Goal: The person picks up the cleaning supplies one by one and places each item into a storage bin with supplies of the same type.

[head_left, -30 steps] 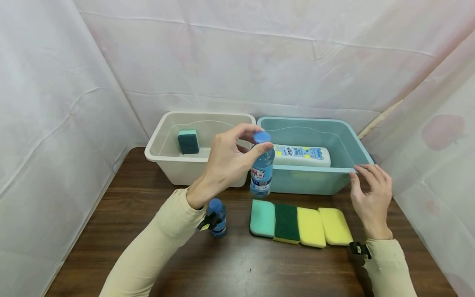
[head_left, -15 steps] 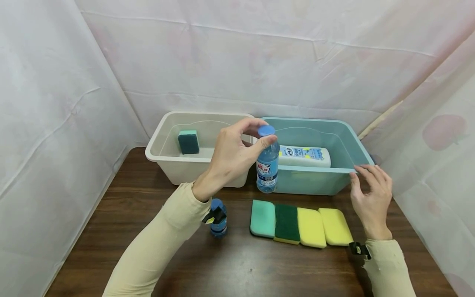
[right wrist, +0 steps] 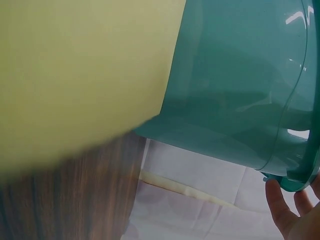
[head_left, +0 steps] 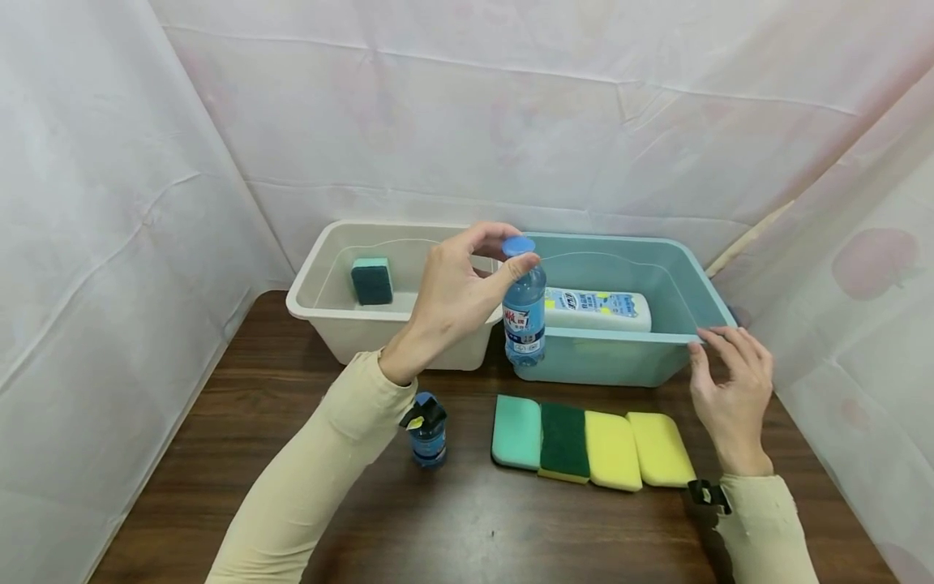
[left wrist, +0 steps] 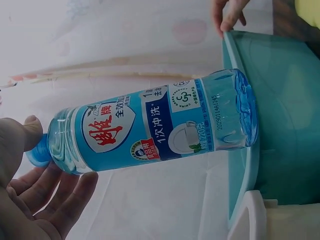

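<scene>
My left hand (head_left: 456, 284) holds a clear blue bottle of dish soap (head_left: 524, 316) by its blue cap and neck. The bottle hangs upright in the air, in front of the left end of the teal bin (head_left: 598, 357). In the left wrist view the label of the dish soap (left wrist: 145, 127) shows, with thumb and fingers around the neck. My right hand (head_left: 733, 393) grips the teal bin's rim at its front right corner. In the right wrist view fingertips (right wrist: 278, 200) meet that rim. Behind the held bottle, a white bottle with a blue and yellow label (head_left: 601, 310) lies inside the teal bin.
A cream bin (head_left: 394, 341) stands left of the teal one, with a green sponge (head_left: 372, 284) inside. A second blue bottle (head_left: 429, 442) stands on the brown table (head_left: 467, 519), partly behind the left wrist strap. Green and yellow sponges (head_left: 611, 450) lie in a row before the teal bin.
My left hand has lifted the dish soap bottle somewhat and shifted it slightly to the right. My right hand stays at the bin's corner.
</scene>
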`<state>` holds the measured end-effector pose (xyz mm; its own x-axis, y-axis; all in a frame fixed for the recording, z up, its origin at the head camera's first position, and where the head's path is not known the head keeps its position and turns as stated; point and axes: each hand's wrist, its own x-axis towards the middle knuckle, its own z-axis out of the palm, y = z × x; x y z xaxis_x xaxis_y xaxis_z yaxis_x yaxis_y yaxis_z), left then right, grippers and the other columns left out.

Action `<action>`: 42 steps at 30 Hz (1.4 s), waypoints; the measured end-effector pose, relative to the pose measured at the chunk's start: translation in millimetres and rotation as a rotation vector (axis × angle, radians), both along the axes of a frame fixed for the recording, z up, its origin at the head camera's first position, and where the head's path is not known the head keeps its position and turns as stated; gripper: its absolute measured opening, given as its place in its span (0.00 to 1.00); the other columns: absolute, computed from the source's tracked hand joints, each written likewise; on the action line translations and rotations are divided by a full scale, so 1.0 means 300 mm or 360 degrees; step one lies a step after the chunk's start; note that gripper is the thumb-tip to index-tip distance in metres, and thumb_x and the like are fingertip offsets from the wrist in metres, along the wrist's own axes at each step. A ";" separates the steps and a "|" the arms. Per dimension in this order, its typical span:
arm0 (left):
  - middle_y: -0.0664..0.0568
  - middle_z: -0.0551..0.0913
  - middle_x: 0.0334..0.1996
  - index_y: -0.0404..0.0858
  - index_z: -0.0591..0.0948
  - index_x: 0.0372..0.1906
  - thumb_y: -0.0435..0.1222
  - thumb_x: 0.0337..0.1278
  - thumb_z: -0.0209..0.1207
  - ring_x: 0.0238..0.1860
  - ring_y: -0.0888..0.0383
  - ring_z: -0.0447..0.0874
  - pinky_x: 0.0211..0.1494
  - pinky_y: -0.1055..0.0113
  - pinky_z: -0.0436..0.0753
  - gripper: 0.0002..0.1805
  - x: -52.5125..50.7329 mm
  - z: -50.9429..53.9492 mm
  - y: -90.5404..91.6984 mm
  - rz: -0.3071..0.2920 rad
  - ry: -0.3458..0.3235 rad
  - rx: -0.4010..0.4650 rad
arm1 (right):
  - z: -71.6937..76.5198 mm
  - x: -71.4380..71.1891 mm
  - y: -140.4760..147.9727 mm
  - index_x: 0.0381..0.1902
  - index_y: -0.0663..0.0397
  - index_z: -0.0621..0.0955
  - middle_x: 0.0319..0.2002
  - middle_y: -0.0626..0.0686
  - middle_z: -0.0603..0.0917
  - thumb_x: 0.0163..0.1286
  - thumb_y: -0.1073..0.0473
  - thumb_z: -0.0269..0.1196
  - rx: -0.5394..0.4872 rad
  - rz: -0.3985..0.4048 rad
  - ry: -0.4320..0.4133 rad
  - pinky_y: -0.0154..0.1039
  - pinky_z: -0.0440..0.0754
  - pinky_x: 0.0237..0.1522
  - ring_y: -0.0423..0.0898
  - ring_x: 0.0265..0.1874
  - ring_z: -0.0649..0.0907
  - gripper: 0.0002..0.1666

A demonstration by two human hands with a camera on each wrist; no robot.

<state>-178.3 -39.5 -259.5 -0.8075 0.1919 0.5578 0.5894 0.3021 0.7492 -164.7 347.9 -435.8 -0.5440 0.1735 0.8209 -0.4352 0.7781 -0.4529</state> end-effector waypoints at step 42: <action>0.50 0.91 0.45 0.39 0.86 0.56 0.44 0.69 0.71 0.47 0.58 0.88 0.51 0.63 0.85 0.18 -0.056 0.023 0.003 0.0095 -0.0016 0.0009 | 0.007 0.000 -0.010 0.50 0.66 0.90 0.52 0.70 0.88 0.69 0.66 0.72 -0.0008 0.0007 -0.0011 0.55 0.65 0.77 0.73 0.64 0.77 0.13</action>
<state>-195.0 -38.5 -252.5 -0.8230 0.1400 0.5505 0.5628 0.3324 0.7569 -164.7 344.8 -433.7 -0.5502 0.1754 0.8164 -0.4356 0.7739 -0.4598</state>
